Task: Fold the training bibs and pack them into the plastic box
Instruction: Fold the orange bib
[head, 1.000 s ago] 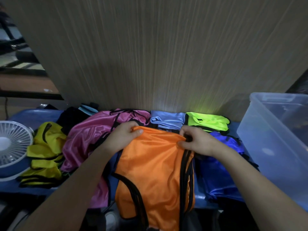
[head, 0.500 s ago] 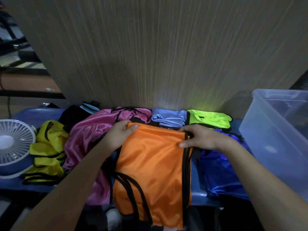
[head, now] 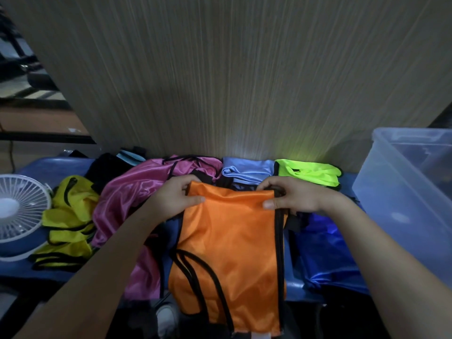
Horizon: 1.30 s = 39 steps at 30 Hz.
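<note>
An orange bib [head: 232, 243] with black trim lies lengthwise in front of me, its near end hanging over the table edge. My left hand [head: 178, 194] pinches its far left corner and my right hand [head: 291, 195] pinches its far right corner. A crumpled pink bib [head: 129, 204] lies to the left, a royal blue bib [head: 327, 250] to the right. Against the wall sit a folded light blue bib [head: 247, 168] and a folded neon green bib [head: 310, 173]. The clear plastic box [head: 396, 192] stands at the right.
Yellow bibs [head: 68, 223] are heaped at the left beside a small white fan [head: 19, 211]. A black garment [head: 107, 167] lies behind them. A wood-grain panel [head: 232, 77] rises directly behind the blue table [head: 49, 165]. A shoe [head: 167, 316] shows below the table edge.
The orange bib has been pulled flatter and straighter, its top edge now taut between both hands. My hands have spread slightly apart and shifted a little toward the wall.
</note>
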{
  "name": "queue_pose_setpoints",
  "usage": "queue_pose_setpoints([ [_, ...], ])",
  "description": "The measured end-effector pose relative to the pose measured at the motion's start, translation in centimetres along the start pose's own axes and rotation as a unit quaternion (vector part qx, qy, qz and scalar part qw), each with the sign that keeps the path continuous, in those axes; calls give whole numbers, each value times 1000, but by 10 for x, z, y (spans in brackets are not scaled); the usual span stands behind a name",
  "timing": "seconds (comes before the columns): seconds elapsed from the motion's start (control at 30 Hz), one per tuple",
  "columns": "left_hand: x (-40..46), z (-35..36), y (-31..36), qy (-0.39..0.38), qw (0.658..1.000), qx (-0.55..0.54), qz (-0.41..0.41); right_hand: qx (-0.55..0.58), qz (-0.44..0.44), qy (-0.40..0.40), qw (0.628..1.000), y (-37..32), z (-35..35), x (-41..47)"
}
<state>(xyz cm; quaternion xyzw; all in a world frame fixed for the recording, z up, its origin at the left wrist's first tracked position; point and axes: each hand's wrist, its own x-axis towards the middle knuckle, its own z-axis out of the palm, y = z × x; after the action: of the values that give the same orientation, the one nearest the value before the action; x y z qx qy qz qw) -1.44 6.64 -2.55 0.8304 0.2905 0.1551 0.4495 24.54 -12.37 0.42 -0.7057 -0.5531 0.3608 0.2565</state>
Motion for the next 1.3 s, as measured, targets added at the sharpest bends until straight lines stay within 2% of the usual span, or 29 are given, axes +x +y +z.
queue_pose_setpoints([
  [0.07, -2, 0, 4, -8, 1000, 1, 15, -21, -2, 3, 1000, -5, 1, -3],
  [0.2, -3, -1, 7, -10, 999, 35, 34, -18, 49, -8, 999, -8, 7, -4],
  [0.33, -6, -1, 10, -7, 995, 98, 14, -66, 57, -45, 995, -5, 7, -3],
  [0.5, -9, -4, 12, 24, 993, 117, -9, -125, 75, -62, 987, -7, 2, -5],
  [0.57, -7, -3, 14, 58, 991, 117, -9, -158, 55, -20, 986, -11, 2, 0],
  [0.7, -2, -1, 23, 146, 987, 63, -22, -223, 2, 146, 964, -12, 6, 19],
  [0.83, 11, -1, 27, 171, 985, -14, -18, -267, 5, 250, 931, -17, 3, 33],
  [1.1, 28, 1, 31, 202, 978, -59, 10, -279, -15, 279, 919, -21, -19, 44],
  [1.3, 4, -9, 21, 147, 987, -54, 32, -257, -109, 289, 916, -23, 4, 7],
])
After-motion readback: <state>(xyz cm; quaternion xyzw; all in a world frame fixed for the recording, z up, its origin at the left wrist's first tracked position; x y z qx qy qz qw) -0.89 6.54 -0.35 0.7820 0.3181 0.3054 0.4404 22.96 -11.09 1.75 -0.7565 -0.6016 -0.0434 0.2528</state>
